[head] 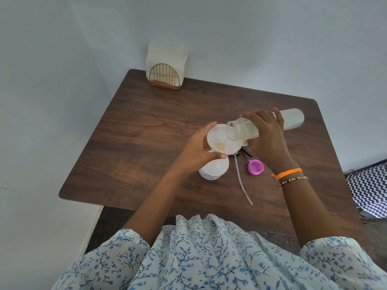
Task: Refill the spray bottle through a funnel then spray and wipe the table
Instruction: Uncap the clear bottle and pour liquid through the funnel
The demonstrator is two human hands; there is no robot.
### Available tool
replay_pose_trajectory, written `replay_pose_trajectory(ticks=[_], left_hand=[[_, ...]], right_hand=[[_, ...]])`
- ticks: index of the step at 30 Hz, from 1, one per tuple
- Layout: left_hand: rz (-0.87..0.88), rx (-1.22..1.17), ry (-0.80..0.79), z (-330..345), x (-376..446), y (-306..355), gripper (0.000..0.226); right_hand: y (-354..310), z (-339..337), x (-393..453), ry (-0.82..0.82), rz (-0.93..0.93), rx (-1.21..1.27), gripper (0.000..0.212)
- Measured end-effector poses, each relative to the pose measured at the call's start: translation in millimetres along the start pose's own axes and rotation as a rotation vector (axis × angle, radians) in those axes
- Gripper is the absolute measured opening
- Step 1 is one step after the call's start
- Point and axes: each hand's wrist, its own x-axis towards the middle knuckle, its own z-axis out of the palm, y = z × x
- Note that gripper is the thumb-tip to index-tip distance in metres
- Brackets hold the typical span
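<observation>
A white funnel sits in the neck of the white spray bottle, which stands near the middle of the brown table. My left hand grips the funnel's rim from the left. My right hand holds a clear refill bottle tipped almost flat, its open mouth over the funnel bowl. The spray head with its long dip tube lies on the table just right of the spray bottle, partly hidden under the funnel and my right hand.
A pink cap lies beside the dip tube. A gold wire holder with white napkins stands at the table's far left corner, against the wall. A zigzag-patterned cloth lies off the table's right side.
</observation>
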Motion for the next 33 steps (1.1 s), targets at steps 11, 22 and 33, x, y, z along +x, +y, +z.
replay_pose_trajectory(ticks=[11, 22, 33], left_hand=[[-0.004, 0.022, 0.002, 0.3, -0.4, 0.6, 0.089], [0.001, 0.009, 0.001, -0.3, -0.5, 0.6, 0.088], [-0.005, 0.0, -0.005, -0.8, -0.1, -0.5, 0.09]], right_hand=[[0.6, 0.4, 0.0, -0.009, -0.007, -0.003, 0.06], [2.0, 1.0, 0.1, -0.005, -0.006, -0.007, 0.061], [1.1, 1.4, 0.0, 0.001, -0.002, -0.014, 0.062]])
